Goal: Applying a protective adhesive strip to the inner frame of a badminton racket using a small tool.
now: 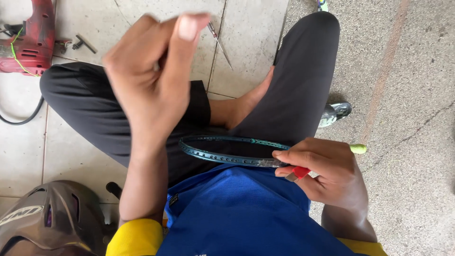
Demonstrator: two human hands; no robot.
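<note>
While left hand [151,80] is raised, fingers pinched, contents can't tell | right hand [327,173] grips racket frame [222,154] w/ red-handled tool [298,173] | risk: one-handed frame slips off lap.

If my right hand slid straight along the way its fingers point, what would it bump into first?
Your right hand points left along the dark green racket frame it already grips. Past that, probably your left forearm, though depth is hard to judge.

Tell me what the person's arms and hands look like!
Both arms are bare up to short yellow sleeves. The left hand and right hand wear no gloves, and no rings or watch show. The shirt is bright blue, over black trousers.
</note>
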